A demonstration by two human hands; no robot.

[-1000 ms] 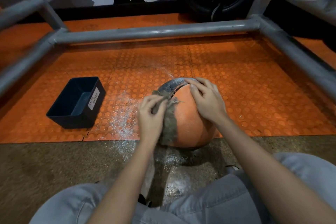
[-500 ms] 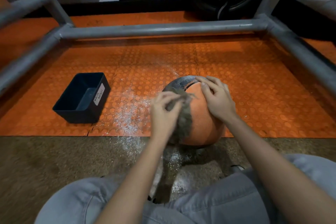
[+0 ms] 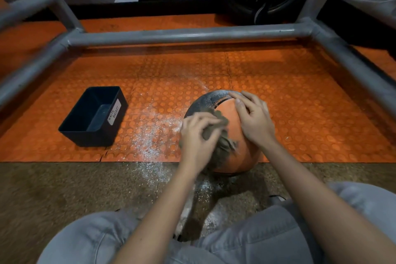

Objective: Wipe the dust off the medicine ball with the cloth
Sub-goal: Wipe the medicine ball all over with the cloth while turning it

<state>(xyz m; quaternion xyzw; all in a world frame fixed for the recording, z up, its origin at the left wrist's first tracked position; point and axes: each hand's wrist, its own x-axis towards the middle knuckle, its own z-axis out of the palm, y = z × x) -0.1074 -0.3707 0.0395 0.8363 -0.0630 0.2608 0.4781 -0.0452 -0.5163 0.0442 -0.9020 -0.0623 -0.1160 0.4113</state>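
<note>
Grips bunched grey cloth [image 3: 222, 148] in curled left hand [image 3: 197, 137] against orange medicine ball [image 3: 244, 158]; rests right hand [image 3: 254, 118], fingers relaxed, on ball's top.

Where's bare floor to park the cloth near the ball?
Open mat right of the medicine ball, up to the right rail; also between black bin and far rail. The bin-to-ball gap holds white dust. Ball itself crowded: left hand grips cloth, right hand rests on top.

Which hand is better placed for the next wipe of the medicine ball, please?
The left hand: it grips the cloth against the medicine ball. The right hand rests bare on the ball's top, probably steadying it.
</note>
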